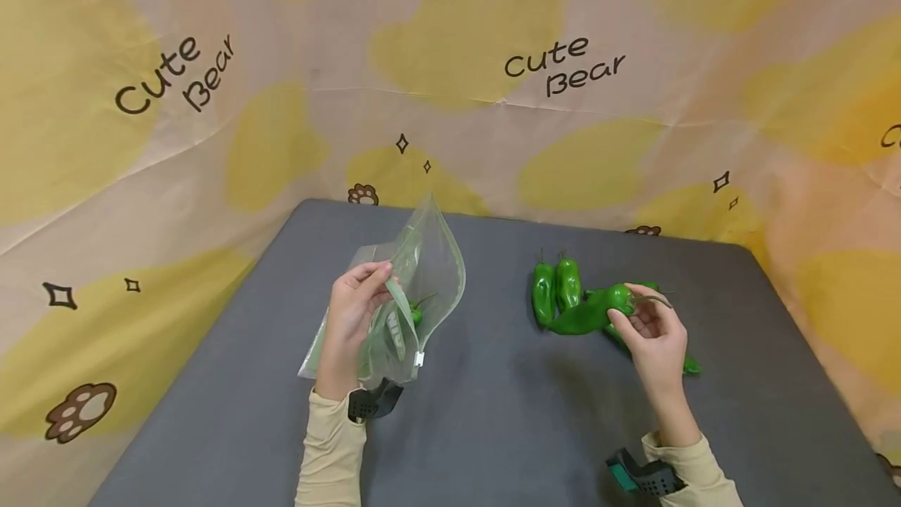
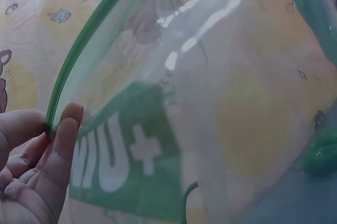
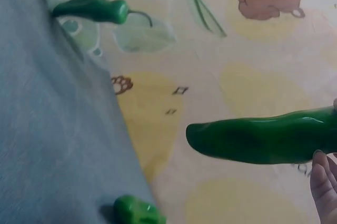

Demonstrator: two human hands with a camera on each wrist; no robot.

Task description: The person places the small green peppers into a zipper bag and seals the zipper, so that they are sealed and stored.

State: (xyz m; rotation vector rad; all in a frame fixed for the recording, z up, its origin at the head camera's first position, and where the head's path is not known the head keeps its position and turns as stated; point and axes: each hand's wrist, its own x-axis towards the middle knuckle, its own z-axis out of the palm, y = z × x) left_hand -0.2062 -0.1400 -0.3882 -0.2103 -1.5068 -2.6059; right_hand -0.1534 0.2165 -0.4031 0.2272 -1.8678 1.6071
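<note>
Pepper (image 1: 584,317), hand-held, sits at nine o'clock of the right hand (image 1: 655,335) in the head view. The right thumb and fingers are clamped on its stem end; the thin stem points toward three o'clock, and the tapered body runs toward nine o'clock. Surface: smooth, glossy, deep green; the right wrist view shows a rounded tip.

The left hand (image 1: 354,305) has thumb and fingers pinched together on the green closure strip (image 2: 71,63) of a transparent plastic bag (image 1: 443,264). The bag mouth gapes, forming a pointed loop toward one o'clock of this hand. The film is thin, flexible and creased, with bright reflections. A green printed panel (image 2: 129,155) carries white lettering and a plus sign. A small white slider (image 1: 419,359) is located on the rim at four o'clock of the left hand. An enclosed pepper (image 1: 416,314), partly visible through the film, lies at three o'clock of the same hand.

Two upright-pointing peppers (image 1: 568,284) lie side by side at ten o'clock of the right hand, on the matte grey tabletop (image 1: 479,429). Further peppers (image 1: 692,366) are partly hidden behind that hand.
</note>
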